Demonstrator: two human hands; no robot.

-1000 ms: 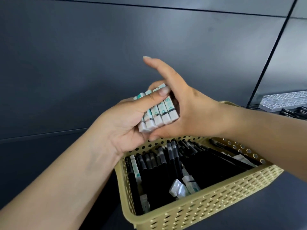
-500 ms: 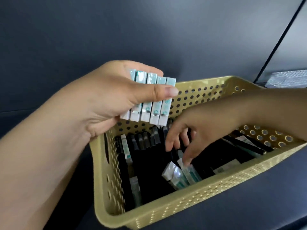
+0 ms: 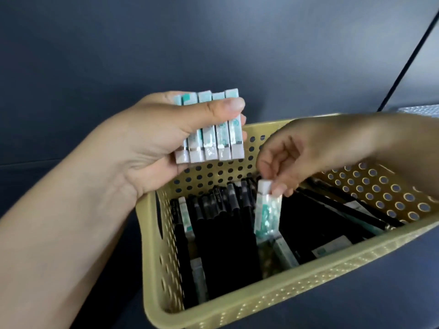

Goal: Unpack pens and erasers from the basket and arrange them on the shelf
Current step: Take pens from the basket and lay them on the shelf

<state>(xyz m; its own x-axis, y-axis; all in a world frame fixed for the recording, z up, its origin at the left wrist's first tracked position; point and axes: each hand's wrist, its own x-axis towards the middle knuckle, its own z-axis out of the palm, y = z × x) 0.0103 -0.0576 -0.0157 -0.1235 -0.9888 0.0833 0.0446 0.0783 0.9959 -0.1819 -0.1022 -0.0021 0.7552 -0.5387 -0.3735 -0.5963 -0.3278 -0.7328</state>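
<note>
My left hand (image 3: 152, 148) grips a row of several white erasers with teal sleeves (image 3: 211, 138), held upright above the far left corner of the olive perforated basket (image 3: 285, 290). My right hand (image 3: 292, 155) reaches over the basket and pinches the top end of one wrapped eraser (image 3: 267, 214), which hangs just above the contents. Several black pens (image 3: 225, 224) fill the basket floor, with a few more erasers (image 3: 186, 220) lying among them.
Behind everything stands a dark blue-grey panel wall (image 3: 213, 43). At the far right edge a strip of pale shelf items (image 3: 420, 110) peeks out above my right forearm. The basket sits on a dark surface (image 3: 380, 300).
My right hand left the erasers in my left hand, went down into the basket, pinched one eraser and raised it. My left hand kept its bundle. The view tilted down and closer.
</note>
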